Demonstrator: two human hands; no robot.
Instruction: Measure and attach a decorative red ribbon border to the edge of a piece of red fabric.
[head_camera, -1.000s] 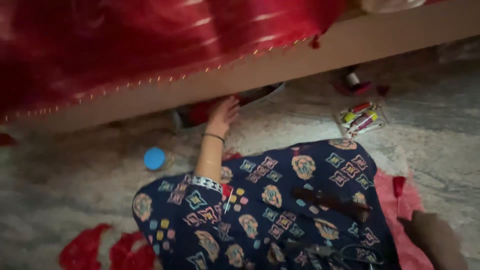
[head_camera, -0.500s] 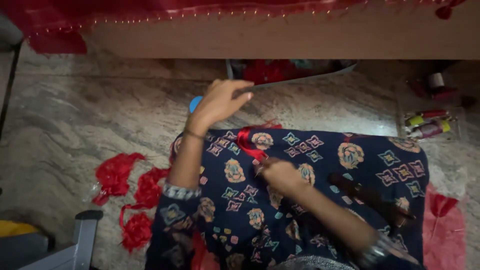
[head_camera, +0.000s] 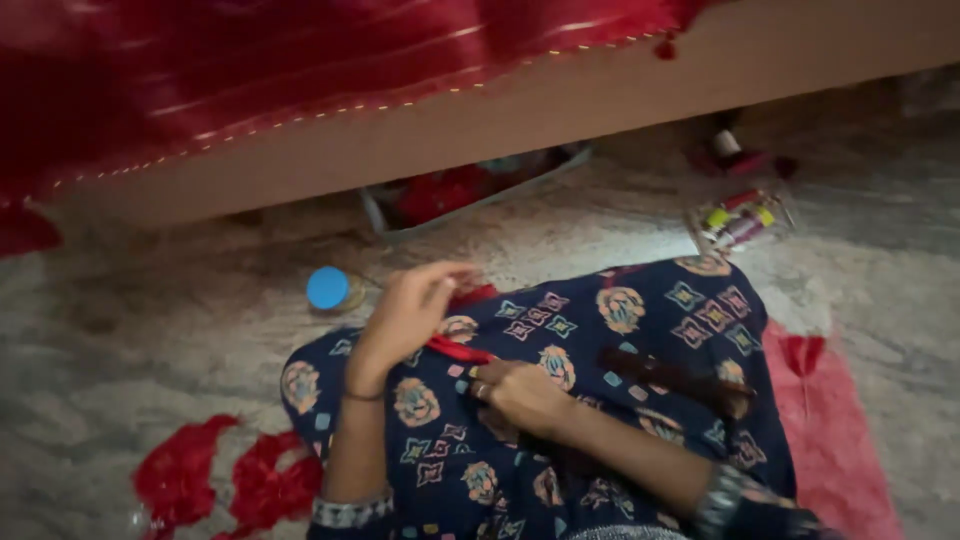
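I sit on the floor with a dark blue patterned garment (head_camera: 620, 330) over my lap. My left hand (head_camera: 405, 315) is raised over my knee and pinches one end of a red strip of cloth (head_camera: 458, 350). My right hand (head_camera: 520, 395) rests on my lap and holds the other end of that strip, fingers closed on it. The strip runs taut between the two hands. A dark brown stick-like object (head_camera: 670, 378) lies on the garment to the right of my right hand.
A bed frame (head_camera: 560, 100) draped with red cloth (head_camera: 250, 70) crosses the top. Under it sits a tray of red fabric (head_camera: 460, 190). A blue-lidded jar (head_camera: 328, 290), a packet of thread spools (head_camera: 740, 220), red scraps (head_camera: 230, 480) and pink cloth (head_camera: 830, 440) lie on the floor.
My left hand came back from the tray under the bed to my lap. Both hands now hold the red strip. The camera swung between frames.
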